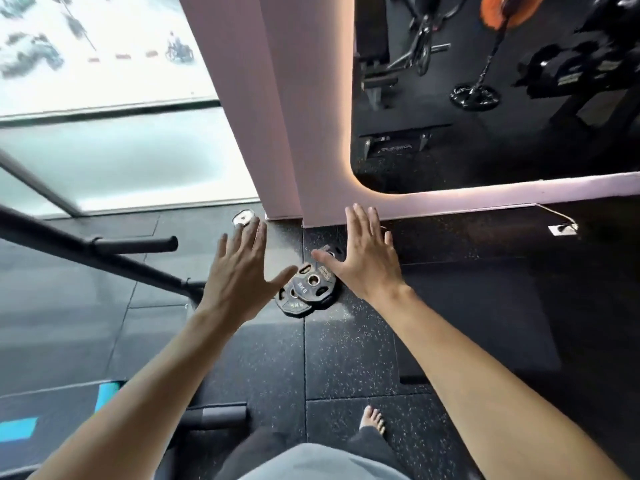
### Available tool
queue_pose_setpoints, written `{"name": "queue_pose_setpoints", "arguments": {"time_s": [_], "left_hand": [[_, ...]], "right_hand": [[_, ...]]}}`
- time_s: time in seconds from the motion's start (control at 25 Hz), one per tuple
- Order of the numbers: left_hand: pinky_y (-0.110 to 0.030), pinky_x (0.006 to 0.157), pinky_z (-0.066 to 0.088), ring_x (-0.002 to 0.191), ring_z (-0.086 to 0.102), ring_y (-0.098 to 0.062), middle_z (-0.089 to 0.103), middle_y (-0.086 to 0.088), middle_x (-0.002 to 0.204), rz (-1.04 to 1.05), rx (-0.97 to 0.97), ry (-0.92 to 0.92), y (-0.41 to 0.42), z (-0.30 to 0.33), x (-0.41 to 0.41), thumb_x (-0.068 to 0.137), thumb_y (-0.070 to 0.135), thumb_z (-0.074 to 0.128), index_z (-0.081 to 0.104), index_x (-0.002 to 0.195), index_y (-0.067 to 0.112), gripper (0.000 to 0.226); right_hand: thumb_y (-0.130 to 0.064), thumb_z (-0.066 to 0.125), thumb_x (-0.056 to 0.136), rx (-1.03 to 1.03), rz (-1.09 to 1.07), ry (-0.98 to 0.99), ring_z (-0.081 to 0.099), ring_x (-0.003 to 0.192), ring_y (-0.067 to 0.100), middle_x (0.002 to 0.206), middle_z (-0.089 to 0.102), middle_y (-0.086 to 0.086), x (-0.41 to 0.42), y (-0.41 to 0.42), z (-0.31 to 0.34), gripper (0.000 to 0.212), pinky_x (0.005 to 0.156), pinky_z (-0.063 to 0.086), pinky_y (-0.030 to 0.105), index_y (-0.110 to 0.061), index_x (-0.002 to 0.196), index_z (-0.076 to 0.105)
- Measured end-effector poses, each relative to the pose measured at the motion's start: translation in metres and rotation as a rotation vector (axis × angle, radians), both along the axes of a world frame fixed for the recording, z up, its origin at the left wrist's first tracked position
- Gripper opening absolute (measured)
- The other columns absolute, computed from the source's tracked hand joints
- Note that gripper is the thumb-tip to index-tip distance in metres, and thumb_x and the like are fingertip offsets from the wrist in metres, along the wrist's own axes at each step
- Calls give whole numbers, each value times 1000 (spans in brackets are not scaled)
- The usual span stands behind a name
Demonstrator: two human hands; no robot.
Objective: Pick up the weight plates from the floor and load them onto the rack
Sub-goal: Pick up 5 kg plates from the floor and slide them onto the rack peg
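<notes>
reaching down toward two black weight plates [306, 292] lying overlapped on the speckled rubber floor [346, 358], just in front of the pink pillar [294, 133]; left hand [239, 275] and right hand [367, 261] both spread flat, fingers straight, holding nothing, one on either side of the plates; still at the pick-up step, nothing lifted yet; upper plate marked 5kg, resting partly on the lower one; a small silver plate [243, 217] lying at the pillar's base, to its left; black rack peg [138, 244] jutting out well to the left of the pillar; next move likely calling for fingers curled under the upper plate's rim or through its slots, then a carry across to that peg; bare foot [372, 419] planted well back from the pillar.
</notes>
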State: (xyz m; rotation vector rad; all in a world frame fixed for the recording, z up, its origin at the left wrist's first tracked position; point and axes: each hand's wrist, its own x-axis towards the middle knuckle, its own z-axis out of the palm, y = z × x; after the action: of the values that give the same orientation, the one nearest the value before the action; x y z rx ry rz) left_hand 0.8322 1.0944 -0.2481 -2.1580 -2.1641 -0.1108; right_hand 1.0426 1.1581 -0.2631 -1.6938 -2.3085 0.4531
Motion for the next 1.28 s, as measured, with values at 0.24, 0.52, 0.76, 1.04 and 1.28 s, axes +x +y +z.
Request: {"name": "queue_pose_setpoints", "arguments": {"time_s": [0.24, 0.52, 0.76, 1.04, 1.28], "left_hand": [[-49, 122, 21, 148, 30, -30, 31, -13, 160, 62, -125, -23, 82, -49, -32, 91, 70, 38, 27, 155, 7, 91], [-42, 108, 42, 128, 55, -28, 54, -8, 144, -84, -274, -150, 232, -122, -83, 84, 53, 69, 48, 146, 14, 76], [-41, 93, 52, 115, 62, -27, 58, -7, 136, -64, -464, -167, 340, -261, -124, 90, 48, 64, 48, 142, 14, 64], [-43, 90, 54, 115, 58, -28, 56, -8, 130, 79, -666, -167, 400, -537, -153, 92, 38, 61, 49, 135, 12, 52], [-48, 107, 42, 133, 42, -33, 37, -14, 146, 79, -756, -176, 423, -764, -137, 87, 47, 66, 27, 149, 9, 82]], "right_hand": [[-79, 39, 86, -66, -70, -6, 4, 153, 31, 166, 8, 11, -38, 92, -57, 103, 116, 21, 63, -10, 158, 13], [-73, 50, 84, -181, -280, 1, 14, 150, 35, 164, 17, 12, -85, 210, -141, 94, 112, 26, 65, -18, 155, 23], [-66, 58, 83, -334, -486, 77, 33, 139, 35, 157, 27, 14, -141, 290, -275, 95, 105, 40, 55, -17, 155, 20], [-59, 62, 85, -591, -612, 49, 38, 131, 39, 156, 24, 14, -180, 333, -550, 99, 95, 41, 47, -17, 156, 9], [-64, 67, 80, -805, -739, -32, 29, 141, 41, 163, 9, 11, -188, 342, -772, 116, 96, 43, 48, -21, 157, -8]]}}
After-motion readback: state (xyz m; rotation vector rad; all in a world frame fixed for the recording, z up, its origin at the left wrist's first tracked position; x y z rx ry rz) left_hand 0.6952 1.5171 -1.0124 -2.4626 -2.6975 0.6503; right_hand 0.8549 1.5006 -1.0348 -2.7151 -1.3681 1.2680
